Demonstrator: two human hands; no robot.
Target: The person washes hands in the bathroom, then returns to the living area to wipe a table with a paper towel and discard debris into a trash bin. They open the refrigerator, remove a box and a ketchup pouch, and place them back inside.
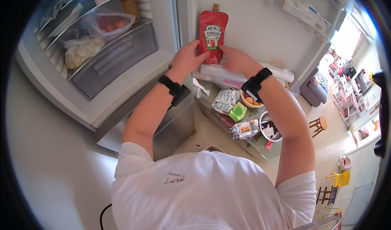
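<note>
A red Heinz tomato ketchup pouch [213,34] with a gold cap stands upright at the inner face of the open refrigerator door. My left hand [190,57] grips its lower left side, the thumb across the front. My right hand [238,60] touches its lower right edge with the fingertips. Just below the pouch, white rolls [278,73] lie in the door shelf [213,78]. Both wrists wear black straps with small devices. The far side of the pouch and the fingers behind it are hidden.
To the left, refrigerator shelves hold a bag of eggs [113,25], a red-lidded jar [130,8] and a bagged food [81,52] above a drawer [119,57]. Under the door, a glass surface [256,146] carries packets, a basket [252,103] and a white bowl [270,129].
</note>
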